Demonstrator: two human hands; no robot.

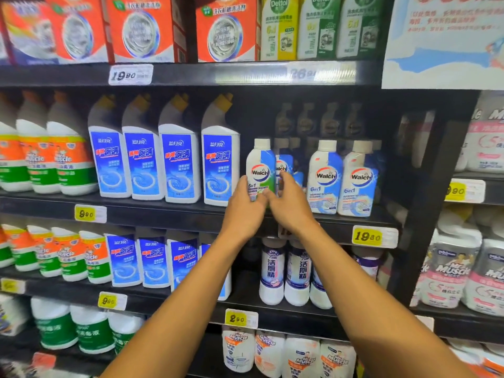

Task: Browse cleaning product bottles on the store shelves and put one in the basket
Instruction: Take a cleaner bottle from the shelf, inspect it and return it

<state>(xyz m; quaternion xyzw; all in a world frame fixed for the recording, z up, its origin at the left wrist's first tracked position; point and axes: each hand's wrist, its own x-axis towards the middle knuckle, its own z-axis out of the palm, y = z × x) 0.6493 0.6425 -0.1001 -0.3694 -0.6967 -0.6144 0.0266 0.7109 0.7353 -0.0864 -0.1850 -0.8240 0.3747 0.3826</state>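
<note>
Item: Walch bottle (260, 166), white cap, upright at the front edge of the middle shelf (169, 211), right of the blue toilet-cleaner bottles (163, 159). My left hand (245, 211) wraps its lower body; my right hand (290, 205) touches its right side, fingers loosely extended. Two more Walch bottles (342, 178) stand farther right.

Walch bottle (260, 166) on middle shelf (169, 211), left of two more Walch bottles (342, 178) | toilet cleaner bottles (163, 162) to its left | both hands (268, 207) in front of it | boxes (141, 28) on shelf above
</note>
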